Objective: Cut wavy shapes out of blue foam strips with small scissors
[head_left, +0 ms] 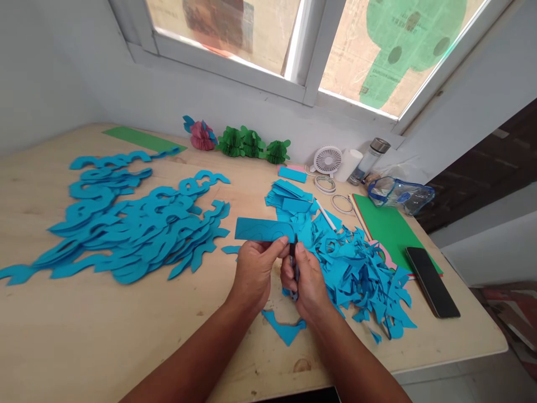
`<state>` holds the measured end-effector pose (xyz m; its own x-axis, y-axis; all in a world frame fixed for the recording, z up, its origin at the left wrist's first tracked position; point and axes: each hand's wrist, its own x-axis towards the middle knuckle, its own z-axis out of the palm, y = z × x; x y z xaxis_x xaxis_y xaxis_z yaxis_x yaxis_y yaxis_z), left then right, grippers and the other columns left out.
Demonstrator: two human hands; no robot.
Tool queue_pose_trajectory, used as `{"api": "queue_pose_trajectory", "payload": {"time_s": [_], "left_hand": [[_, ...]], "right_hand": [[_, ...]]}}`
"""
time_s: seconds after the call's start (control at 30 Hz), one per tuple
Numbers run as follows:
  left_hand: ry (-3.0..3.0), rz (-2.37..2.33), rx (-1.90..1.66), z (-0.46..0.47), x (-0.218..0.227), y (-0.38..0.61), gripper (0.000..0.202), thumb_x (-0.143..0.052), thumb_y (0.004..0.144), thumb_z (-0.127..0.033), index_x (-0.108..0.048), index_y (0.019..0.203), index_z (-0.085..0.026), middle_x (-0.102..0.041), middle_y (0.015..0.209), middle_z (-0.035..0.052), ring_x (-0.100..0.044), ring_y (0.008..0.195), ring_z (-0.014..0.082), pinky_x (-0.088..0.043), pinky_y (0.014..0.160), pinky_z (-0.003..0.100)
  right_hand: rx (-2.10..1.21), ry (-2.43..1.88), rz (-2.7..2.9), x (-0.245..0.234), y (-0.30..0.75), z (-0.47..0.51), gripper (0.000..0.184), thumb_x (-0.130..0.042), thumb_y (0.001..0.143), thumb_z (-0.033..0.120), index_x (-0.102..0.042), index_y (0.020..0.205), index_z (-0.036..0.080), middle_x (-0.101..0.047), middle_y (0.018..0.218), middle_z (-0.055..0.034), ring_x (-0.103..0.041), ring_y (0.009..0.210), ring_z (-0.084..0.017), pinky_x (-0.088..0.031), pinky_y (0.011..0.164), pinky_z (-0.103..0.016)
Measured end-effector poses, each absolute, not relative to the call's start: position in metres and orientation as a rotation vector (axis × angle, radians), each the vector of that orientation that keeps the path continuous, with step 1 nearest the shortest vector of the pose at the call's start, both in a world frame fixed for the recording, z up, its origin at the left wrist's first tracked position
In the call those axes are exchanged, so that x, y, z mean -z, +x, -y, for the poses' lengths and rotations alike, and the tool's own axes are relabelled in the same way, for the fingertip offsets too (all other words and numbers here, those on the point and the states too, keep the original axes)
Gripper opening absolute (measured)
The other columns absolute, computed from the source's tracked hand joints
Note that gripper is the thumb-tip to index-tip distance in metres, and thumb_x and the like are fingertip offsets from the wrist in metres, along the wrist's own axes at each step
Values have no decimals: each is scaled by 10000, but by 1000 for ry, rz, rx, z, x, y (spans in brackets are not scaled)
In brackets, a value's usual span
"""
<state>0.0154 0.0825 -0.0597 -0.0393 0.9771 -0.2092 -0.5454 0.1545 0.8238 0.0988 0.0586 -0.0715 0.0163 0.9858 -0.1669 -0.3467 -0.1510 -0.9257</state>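
My left hand (257,271) pinches the lower edge of a blue paper strip (262,228), which has a wavy line drawn on it. My right hand (308,277) is closed around a pair of dark-handled scissors (293,263), their blades at the strip's right end. On the left lies a heap of wavy blue paper cutouts (146,224). A pile of blue paper scraps (356,268) spreads to the right of my right hand. One loose blue scrap (285,329) rests on the table between my forearms.
Behind the strip are stacked blue paper pieces (289,196), a white pen (326,215) and tape rolls (325,183). A phone (432,281) overlaps green paper (390,229) at right. Along the wall stand green paper ornaments (251,143), a small fan (328,160) and a bottle (370,159).
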Motion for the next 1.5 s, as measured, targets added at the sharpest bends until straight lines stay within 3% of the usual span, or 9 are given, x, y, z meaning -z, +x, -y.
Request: {"api": "queue_pose_trajectory", "payload": {"time_s": [0.63, 1.1, 1.5], "left_hand": [[610, -882, -1356, -81, 58, 15, 200, -752, 610, -227, -594, 531, -134, -542, 541, -18, -492, 566, 110, -436, 639, 263], [661, -846, -1342, -81, 56, 14, 260, -736, 630, -269, -541, 498, -157, -517, 504, -14, -488, 521, 116, -444, 600, 266], [757, -916, -1316, -82, 56, 10, 281, -713, 637, -256, -514, 461, -166, -507, 479, -19, -474, 487, 112, -430, 554, 259]], "right_hand": [[-1423, -1053, 818, 73, 99, -59, 536, -567, 770, 613, -399, 488, 190, -325, 390, 81, -233, 338, -43, -142, 355, -205], [-1416, -1035, 772, 75, 98, -59, 426, -591, 761, 590, -517, 656, 185, -353, 383, 105, -226, 323, -47, -161, 336, -186], [-1416, -1018, 793, 76, 100, -59, 415, -591, 770, 579, -539, 679, 177, -370, 394, 102, -242, 329, -49, -171, 334, -180]]}}
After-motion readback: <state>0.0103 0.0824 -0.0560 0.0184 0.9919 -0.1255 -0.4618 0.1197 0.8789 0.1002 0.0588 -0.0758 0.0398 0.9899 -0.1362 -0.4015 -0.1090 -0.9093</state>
